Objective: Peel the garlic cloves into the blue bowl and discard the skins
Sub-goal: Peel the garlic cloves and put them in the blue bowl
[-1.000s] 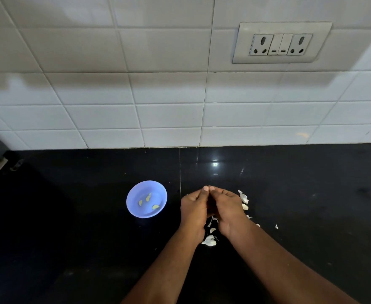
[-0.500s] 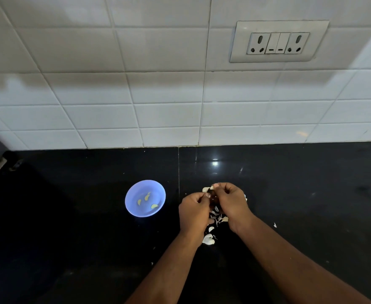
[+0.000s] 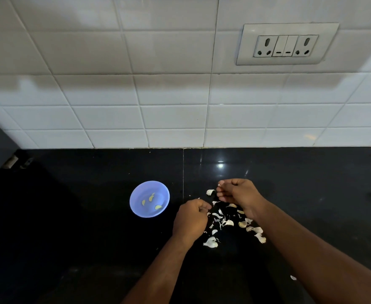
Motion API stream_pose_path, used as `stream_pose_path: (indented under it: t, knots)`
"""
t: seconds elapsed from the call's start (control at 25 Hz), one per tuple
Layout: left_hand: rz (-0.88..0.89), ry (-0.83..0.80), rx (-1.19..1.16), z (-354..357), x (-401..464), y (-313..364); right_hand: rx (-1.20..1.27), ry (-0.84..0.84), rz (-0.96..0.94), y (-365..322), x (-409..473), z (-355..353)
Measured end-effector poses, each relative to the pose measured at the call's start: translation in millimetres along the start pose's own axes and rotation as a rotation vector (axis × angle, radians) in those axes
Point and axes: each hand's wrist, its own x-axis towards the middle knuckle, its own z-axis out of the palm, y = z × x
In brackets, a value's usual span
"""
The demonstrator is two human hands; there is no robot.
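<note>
My left hand (image 3: pixel 191 218), fingers curled on something I cannot identify, lies nearer the blue bowl (image 3: pixel 149 199) at centre left of frame, while my right hand (image 3: pixel 235 190) pinches a skin fragment.

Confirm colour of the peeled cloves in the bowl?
Pale yellow-green peeled cloves, three of them, in the blue bowl; head view.

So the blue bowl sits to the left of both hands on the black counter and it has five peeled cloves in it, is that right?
Not quite. The blue bowl does sit left of both hands on the black counter, but the head view shows three peeled cloves in it, not five.
</note>
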Motion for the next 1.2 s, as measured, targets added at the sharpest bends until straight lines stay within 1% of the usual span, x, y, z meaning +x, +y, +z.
stream_pose_path:
  t: [0.08, 0.12, 0.2, 0.28, 0.32, 0.52, 0.64, 0.72, 0.84, 0.92, 0.96, 1.0, 1.08, 1.2]
  knots:
    - [-0.004, 0.005, -0.037, -1, 1, 0, -0.012, -0.018, -0.020, 0, 0, 1]
    - [0.001, 0.022, -0.052, -2, 1, 0, -0.085, -0.004, -0.055, 1, 0, 1]
    - [0.002, 0.056, -0.086, -2, 3, 1, -0.376, 0.045, -0.173, 1, 3, -2]
    - [0.001, 0.073, -0.101, -2, 6, 3, -0.690, 0.040, -0.290, -3, 7, -2]
    - [-0.002, 0.082, -0.107, -1, 7, 4, -0.790, 0.035, -0.320, -4, 10, -1]
    - [0.011, 0.080, -0.140, -1, 9, 10, -1.000, 0.051, -0.326, 1, 20, -4]
    - [0.039, 0.124, -0.012, -5, 11, 14, -1.190, 0.036, -0.350, 3, 20, -2]
    - [0.073, 0.060, 0.095, -3, 15, 17, -1.257, 0.029, -0.343, 0, 22, 1]
    - [0.111, -0.089, 0.288, 0, 16, 27, -1.275, 0.003, -0.308, -8, 28, 1]
    - [0.132, -0.143, 0.326, 3, 16, 32, -1.316, -0.026, -0.305, -10, 28, 1]
    - [0.134, -0.145, 0.317, 4, 15, 33, -1.341, -0.044, -0.308, -11, 29, 0]
    - [0.127, -0.129, 0.291, 4, 15, 32, -1.367, -0.065, -0.318, -13, 29, 1]
    - [0.096, -0.044, 0.220, 4, 16, 30, -1.395, -0.092, -0.350, -22, 30, 5]
    - [0.048, 0.131, 0.105, 1, 21, 27, -1.299, -0.019, -0.454, -29, 32, 11]
